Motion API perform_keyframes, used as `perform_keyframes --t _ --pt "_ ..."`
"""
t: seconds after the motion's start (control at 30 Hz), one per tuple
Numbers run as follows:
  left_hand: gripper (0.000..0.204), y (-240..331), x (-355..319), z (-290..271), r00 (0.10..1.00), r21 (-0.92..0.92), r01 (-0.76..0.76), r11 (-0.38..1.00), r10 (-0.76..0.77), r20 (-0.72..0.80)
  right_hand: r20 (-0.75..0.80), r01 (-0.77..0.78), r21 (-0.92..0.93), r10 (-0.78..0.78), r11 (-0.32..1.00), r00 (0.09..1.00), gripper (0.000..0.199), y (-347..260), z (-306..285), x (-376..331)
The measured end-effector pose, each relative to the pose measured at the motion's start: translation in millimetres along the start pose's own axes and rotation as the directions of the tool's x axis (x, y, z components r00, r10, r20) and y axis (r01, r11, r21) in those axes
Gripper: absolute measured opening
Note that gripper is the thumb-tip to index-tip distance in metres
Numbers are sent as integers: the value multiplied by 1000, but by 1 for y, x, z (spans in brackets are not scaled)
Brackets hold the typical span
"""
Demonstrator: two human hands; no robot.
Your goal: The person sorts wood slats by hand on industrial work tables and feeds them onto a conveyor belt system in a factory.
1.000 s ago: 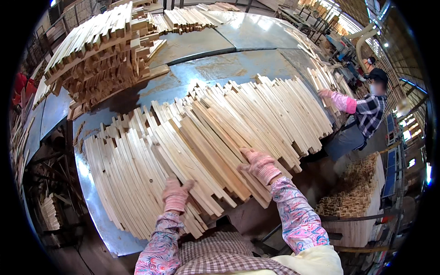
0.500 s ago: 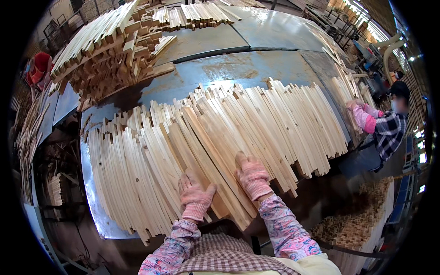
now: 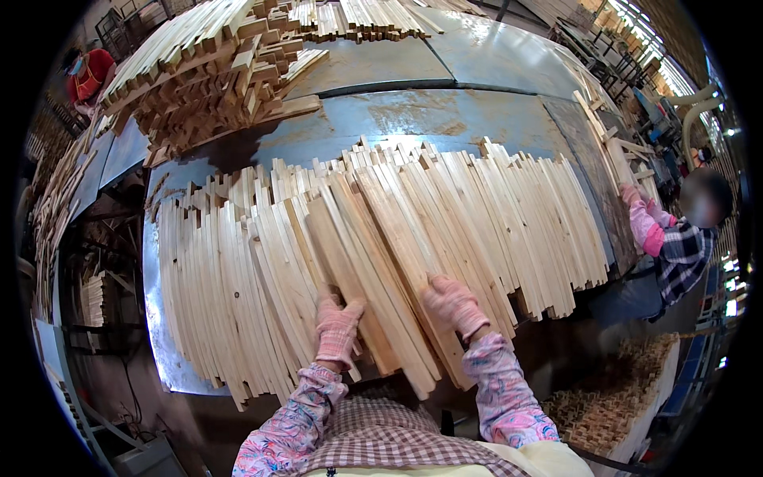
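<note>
A broad layer of pale wooden slats [image 3: 238, 294] lies side by side on a metal-topped table, their near ends uneven and jutting past its edge. My left hand [image 3: 338, 330], in a pink knitted glove, rests on the slats left of the middle, thumb spread from its slightly blurred fingers. Farther right, my gloved right hand [image 3: 457, 306] has its fingers bent over the left edge of a wooden slat [image 3: 401, 238]; its fingertips are partly hidden. Between the hands, a few loose slats [image 3: 373, 294] lie slightly askew, with a dark gap along their right side.
Crosswise stacked wood [image 3: 199, 95] stands at the back left of the metal table [image 3: 381, 111]. Another person [image 3: 683, 246] in pink gloves handles wood at the right. A person in red [image 3: 91, 75] is at the far left. A block of stacked pieces [image 3: 612, 397] stands lower right.
My right hand has shifted right and its fingers have bent in. The middle slats have parted, leaving a dark gap. My left hand's thumb has lifted a little. The view has shifted slightly.
</note>
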State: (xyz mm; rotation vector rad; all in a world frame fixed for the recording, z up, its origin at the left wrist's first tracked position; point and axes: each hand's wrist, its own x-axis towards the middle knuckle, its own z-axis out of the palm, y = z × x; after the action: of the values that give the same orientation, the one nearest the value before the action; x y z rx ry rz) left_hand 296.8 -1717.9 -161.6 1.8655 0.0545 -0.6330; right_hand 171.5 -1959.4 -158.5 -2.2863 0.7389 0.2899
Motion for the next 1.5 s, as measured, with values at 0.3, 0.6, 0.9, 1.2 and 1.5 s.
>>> perform_keyframes --t 0.3,0.6,0.9,1.2,1.5 --pt "76 19 19 5 957 -40 198 979 -184 225 45 -218 -4 218 976 975 85 -57 -14 3" --pt "77 22 14 4 990 98 107 989 -115 77 -16 -264 -8 264 965 964 71 -66 -12 11" --pt "87 49 -3 4 997 357 76 931 -73 -20 -176 -10 -206 -27 978 984 80 -78 10 -12" --pt "72 32 8 5 994 -4 -99 995 99 56 -307 202 30 -183 979 934 54 -61 13 -6" --pt "90 40 25 13 992 405 49 913 -93 90 18 -42 -182 46 982 999 93 -94 -16 -8"
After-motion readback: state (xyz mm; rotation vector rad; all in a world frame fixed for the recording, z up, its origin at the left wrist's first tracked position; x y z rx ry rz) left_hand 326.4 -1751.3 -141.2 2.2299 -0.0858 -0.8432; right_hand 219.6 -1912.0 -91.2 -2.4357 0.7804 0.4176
